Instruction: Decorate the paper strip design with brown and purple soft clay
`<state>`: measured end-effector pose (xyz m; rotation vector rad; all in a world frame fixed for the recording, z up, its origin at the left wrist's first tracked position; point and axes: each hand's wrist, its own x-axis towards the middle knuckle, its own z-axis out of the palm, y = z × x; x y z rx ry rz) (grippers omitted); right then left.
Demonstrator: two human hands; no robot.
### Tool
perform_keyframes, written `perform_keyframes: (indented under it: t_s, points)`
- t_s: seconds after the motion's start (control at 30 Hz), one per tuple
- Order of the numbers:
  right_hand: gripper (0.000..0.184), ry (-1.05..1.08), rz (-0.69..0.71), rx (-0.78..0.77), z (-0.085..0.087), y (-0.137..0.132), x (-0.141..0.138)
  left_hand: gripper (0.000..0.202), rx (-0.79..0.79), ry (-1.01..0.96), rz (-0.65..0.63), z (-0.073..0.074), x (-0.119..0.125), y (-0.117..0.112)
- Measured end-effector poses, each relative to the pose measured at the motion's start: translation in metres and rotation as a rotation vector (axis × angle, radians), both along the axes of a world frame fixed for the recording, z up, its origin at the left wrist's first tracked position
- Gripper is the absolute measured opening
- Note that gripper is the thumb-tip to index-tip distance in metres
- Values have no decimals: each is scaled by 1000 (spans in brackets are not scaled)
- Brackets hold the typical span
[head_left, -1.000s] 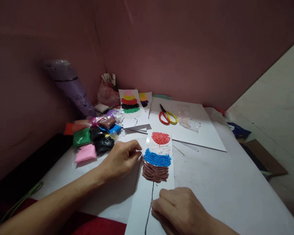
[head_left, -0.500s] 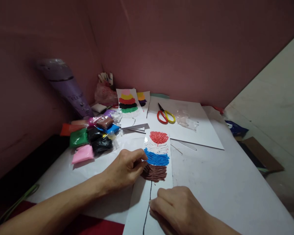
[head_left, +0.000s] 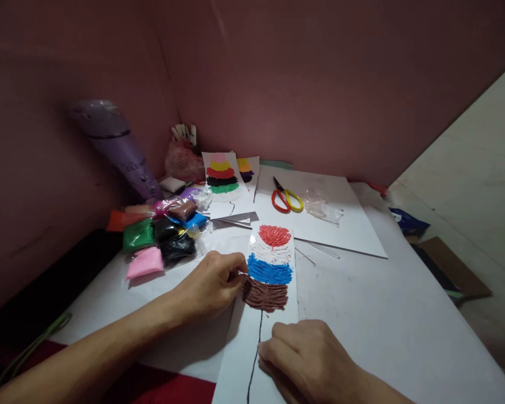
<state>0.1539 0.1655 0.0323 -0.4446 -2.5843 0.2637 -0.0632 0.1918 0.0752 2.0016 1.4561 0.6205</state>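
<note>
A white card strip (head_left: 235, 359) lies lengthwise before me. It bears textured bands in red (head_left: 273, 235), white (head_left: 269, 252), blue (head_left: 269, 271) and brown (head_left: 266, 296), which look like modelling clay. A thin black line (head_left: 255, 365) runs from the brown band towards me. Thumb and forefinger of my left hand (head_left: 214, 283) are pinched together at the card's left edge, beside the blue and brown bands; anything between them is too small to make out. My right hand (head_left: 311, 356) rests curled on the lower card, its fingertips at the black line. Its inner fingers are hidden.
Packets of coloured clay (head_left: 143, 235) are heaped at the left, by a leaning purple bottle (head_left: 122, 151). Red-and-yellow-handled scissors (head_left: 287, 201) lie on a white board (head_left: 353, 224). Another banded card (head_left: 221, 174) stands behind. Thin sticks (head_left: 305, 257) lie right of the card.
My left hand has drawn back slightly to the left, off the brown band's edge. The right hand stays in place on the card. The view has shifted slightly.
</note>
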Motion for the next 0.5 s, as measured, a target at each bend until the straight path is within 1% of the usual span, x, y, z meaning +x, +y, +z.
perform_keyframes:
  t_s: [0.2,0.5]
  points:
    - [27,22,9,-10,0,1,-1,10,1,36,39,0,-4,0]
    - [23,46,0,-19,0,1,-1,11,41,38,36,1,-6,1]
